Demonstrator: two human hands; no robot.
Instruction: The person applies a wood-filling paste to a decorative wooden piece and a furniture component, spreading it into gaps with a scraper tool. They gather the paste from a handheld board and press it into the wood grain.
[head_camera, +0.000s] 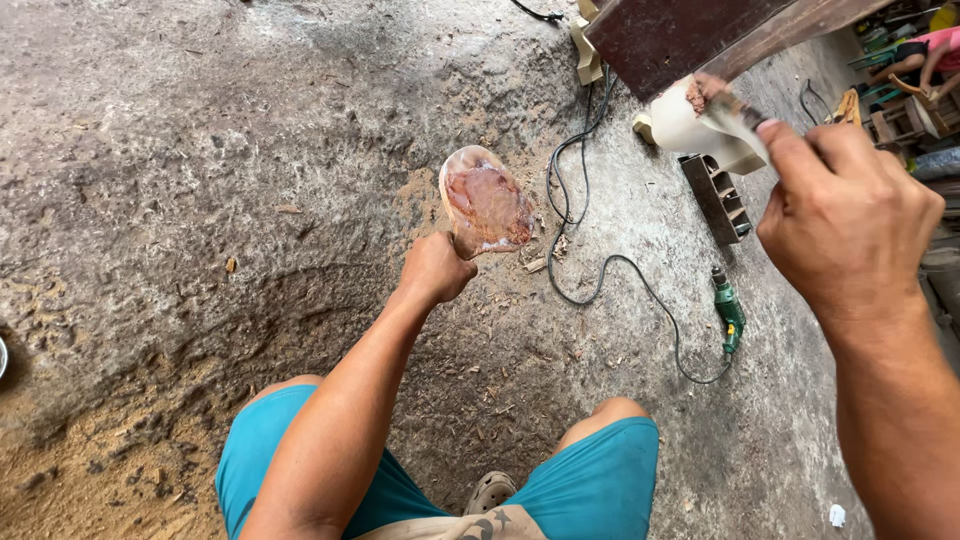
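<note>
My left hand grips the lower end of an oval board smeared with reddish-brown putty and holds it out over the floor. Raised at the upper right, my right hand is closed on the handle of a putty knife. The blade carries a dab of the same putty and touches a pale curved wooden piece under a dark brown wooden panel.
A green electric drill lies on the concrete floor, and its black cord loops towards the top. A small slotted wooden piece lies near it. Sawdust covers the floor at lower left. A person sits far back at the upper right.
</note>
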